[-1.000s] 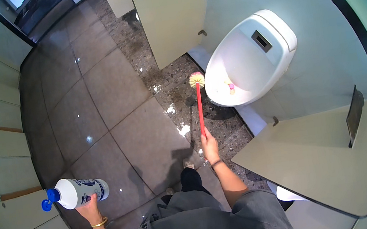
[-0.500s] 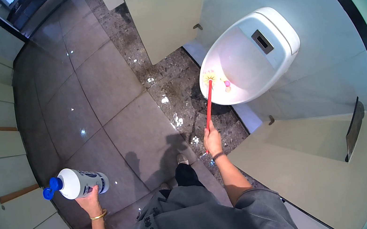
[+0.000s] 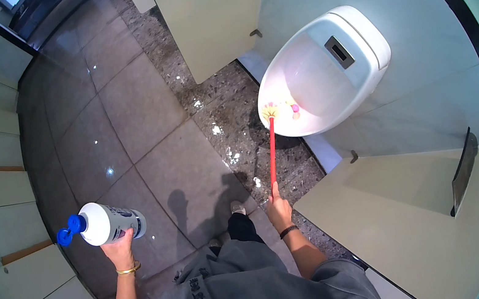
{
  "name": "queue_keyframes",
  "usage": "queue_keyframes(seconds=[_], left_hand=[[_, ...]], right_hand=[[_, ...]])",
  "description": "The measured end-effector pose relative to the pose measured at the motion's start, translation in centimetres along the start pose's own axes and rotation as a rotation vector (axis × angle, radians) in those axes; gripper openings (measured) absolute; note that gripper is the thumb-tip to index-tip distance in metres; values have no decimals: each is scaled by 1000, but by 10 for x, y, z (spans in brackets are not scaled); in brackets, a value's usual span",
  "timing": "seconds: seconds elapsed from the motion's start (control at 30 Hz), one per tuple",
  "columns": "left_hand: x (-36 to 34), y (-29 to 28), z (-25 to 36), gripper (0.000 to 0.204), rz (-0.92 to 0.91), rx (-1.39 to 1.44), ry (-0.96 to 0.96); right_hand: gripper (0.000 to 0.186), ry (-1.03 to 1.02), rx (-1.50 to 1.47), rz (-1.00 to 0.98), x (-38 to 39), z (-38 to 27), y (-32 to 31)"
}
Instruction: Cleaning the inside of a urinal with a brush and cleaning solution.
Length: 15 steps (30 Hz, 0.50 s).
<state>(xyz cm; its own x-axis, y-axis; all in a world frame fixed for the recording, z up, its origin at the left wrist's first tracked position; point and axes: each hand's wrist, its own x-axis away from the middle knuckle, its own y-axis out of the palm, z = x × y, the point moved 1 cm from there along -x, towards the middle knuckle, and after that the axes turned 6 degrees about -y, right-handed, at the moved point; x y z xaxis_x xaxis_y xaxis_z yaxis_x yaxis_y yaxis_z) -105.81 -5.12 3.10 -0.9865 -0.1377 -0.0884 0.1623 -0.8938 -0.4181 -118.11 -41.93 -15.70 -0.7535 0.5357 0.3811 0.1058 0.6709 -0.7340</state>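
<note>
Brush (image 3: pixel 271 144): a red-handled brush was gripped at its lower end by the right hand (image 3: pixel 278 210), fingers closed around the handle; its yellowish head was laid on the near rim of the urinal (image 3: pixel 327 71).
Left hand (image 3: pixel 120 251): a white bottle (image 3: pixel 105 223) with a blue cap was clasped from below and held on its side above the grey floor tiles (image 3: pixel 140 108), well apart from the brush.
Urinal: a white bowl was mounted on the pale wall, flanked by two cream partitions (image 3: pixel 212 11).
Bowl contents: small pink items were seen beside the brush head.
</note>
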Motion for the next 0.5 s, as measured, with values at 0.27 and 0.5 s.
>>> queue_keyframes(seconds=[0.27, 0.5], left_hand=[[3, 16, 7, 75, 24, -57, -7], [7, 22, 13, 76, -20, -49, -68]], right_hand=[[61, -118, 118, 32, -12, 8, 2], [55, -121, 118, 71, -34, -1, -20]])
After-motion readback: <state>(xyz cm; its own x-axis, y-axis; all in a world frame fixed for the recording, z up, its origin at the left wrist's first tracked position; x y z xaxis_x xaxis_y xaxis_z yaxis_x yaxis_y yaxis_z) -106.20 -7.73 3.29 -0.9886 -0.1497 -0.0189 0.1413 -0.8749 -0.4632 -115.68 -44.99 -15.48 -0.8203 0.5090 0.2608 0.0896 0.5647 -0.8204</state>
